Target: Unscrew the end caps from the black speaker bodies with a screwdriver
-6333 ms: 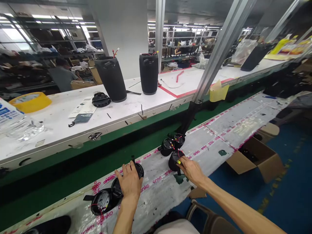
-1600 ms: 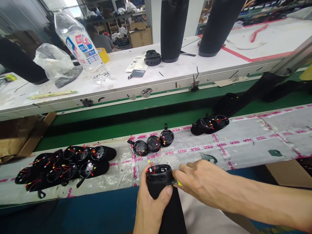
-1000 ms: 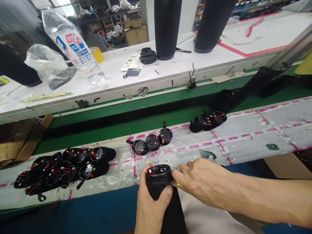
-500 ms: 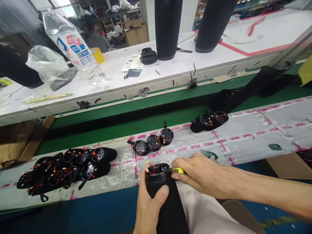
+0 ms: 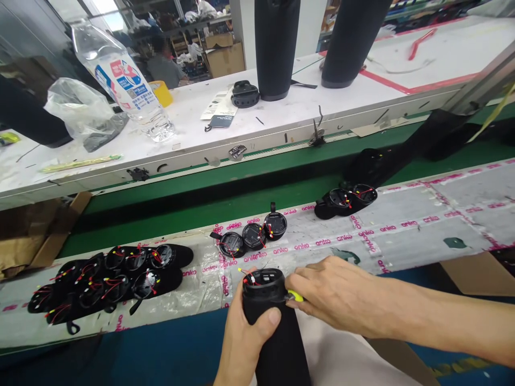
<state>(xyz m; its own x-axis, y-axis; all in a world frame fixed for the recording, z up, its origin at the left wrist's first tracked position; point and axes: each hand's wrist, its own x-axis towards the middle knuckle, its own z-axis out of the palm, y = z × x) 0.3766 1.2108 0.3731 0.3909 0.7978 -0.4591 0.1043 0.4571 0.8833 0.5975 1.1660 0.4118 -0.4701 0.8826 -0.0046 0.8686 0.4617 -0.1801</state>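
Observation:
My left hand (image 5: 250, 335) is closed around a black cylindrical speaker (image 5: 279, 343), its thumb lying across the front. The speaker leans on my lap with its open end upward; thin red wires with small connectors (image 5: 250, 279) stick out of that end. My right hand (image 5: 333, 292) pinches a small tool with a yellow handle (image 5: 295, 295). Its thin metal tip is at the right side of the speaker's rim, just below the opening. Whether it is a screwdriver or a pick, I cannot tell.
Several black wired speaker parts (image 5: 116, 287) lie at the left of the plastic-covered bench (image 5: 414, 236), with more in the middle (image 5: 253, 236) and right (image 5: 340, 198). On the white shelf stand a water bottle (image 5: 124, 80) and black cylinders (image 5: 277, 51). A person (image 5: 163, 64) is in the background.
The tool's tip has shifted from across the opening to the outer side of the rim, my right hand moving slightly down. The speaker's open end now faces me more fully.

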